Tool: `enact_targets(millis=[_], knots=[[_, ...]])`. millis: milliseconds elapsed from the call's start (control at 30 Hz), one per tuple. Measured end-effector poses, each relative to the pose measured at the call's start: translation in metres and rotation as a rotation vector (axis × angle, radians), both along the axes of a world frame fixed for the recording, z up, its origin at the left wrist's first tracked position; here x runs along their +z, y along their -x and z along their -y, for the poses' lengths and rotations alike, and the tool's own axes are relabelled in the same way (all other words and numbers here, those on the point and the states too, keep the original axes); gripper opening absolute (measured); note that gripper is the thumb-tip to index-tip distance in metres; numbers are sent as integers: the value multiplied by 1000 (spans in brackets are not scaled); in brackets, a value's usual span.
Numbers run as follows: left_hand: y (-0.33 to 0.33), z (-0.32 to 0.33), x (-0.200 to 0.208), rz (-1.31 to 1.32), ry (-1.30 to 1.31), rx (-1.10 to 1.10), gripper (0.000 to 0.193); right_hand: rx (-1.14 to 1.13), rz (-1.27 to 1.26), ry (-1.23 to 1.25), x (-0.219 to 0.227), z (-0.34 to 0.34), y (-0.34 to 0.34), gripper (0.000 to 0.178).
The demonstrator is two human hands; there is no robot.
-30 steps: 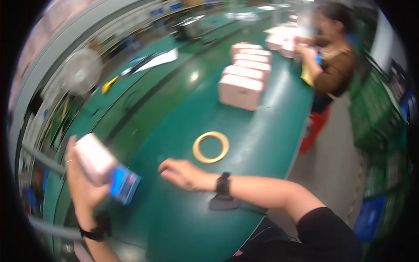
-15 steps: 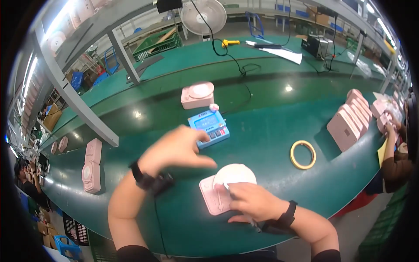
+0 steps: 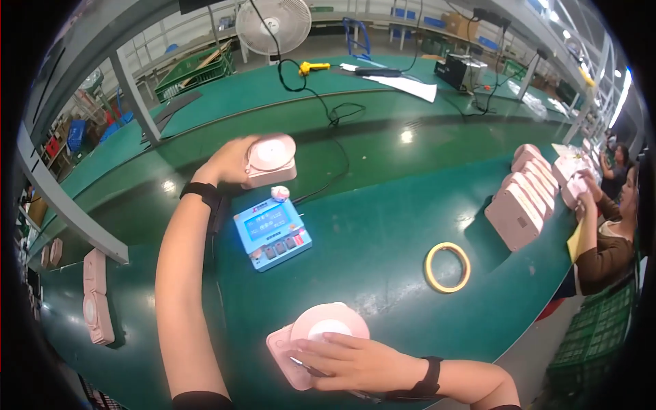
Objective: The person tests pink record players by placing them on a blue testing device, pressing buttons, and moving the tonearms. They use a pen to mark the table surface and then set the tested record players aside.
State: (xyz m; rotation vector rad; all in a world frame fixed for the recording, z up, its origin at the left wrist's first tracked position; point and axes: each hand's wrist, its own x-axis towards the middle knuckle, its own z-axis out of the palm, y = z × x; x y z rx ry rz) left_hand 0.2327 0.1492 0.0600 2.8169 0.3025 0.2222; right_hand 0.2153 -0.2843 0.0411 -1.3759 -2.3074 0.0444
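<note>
My left hand point(image 3: 229, 162) is stretched far forward, its fingers curled round the left side of a pink record-player-shaped device point(image 3: 272, 167). Part of those fingers is hidden behind the device. Just in front of it stands a light-blue tester box point(image 3: 272, 236) with a lit screen and a small round figure on top. Close to me, my right hand point(image 3: 359, 362) rests over a second pink record-player-shaped device point(image 3: 328, 318) with a round platter. A slim tool with a metal tip point(image 3: 307, 367) is tucked under the fingers of that hand.
A yellow tape roll point(image 3: 447, 268) lies on the green table. Several pink devices point(image 3: 519, 215) stand in a row at right, near a co-worker point(image 3: 611, 219). More pink devices point(image 3: 98, 318) lie at left by a grey metal post point(image 3: 75, 198). A cable point(image 3: 342, 171) runs behind the tester.
My left hand has moved from above the tester to the far pink device and taken hold of it. My right hand has flattened over the near device. The view has shifted right.
</note>
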Motion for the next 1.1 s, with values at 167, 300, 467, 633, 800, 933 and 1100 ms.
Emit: enact_targets(millis=[167, 300, 467, 633, 800, 933, 1100], knots=[[79, 54, 25, 338, -430, 356, 91, 6, 20, -49, 0, -2, 7, 19], [167, 86, 20, 299, -230, 537, 96, -24, 0, -64, -3, -6, 9, 21], [256, 163, -13, 221, -111, 789, 100, -54, 20, -118, 17, -7, 26, 34], [292, 201, -23, 333, 508, 594, 89, -54, 32, -109, 16, -13, 37, 32], [282, 205, -40, 347, 733, 390, 82, -49, 58, -123, 24, -8, 43, 34], [280, 203, -50, 336, 702, 488, 88, -31, 70, -111, 27, -13, 39, 36], [277, 202, -48, 270, 558, 474, 90, 5, 16, -115, 29, -13, 38, 38]])
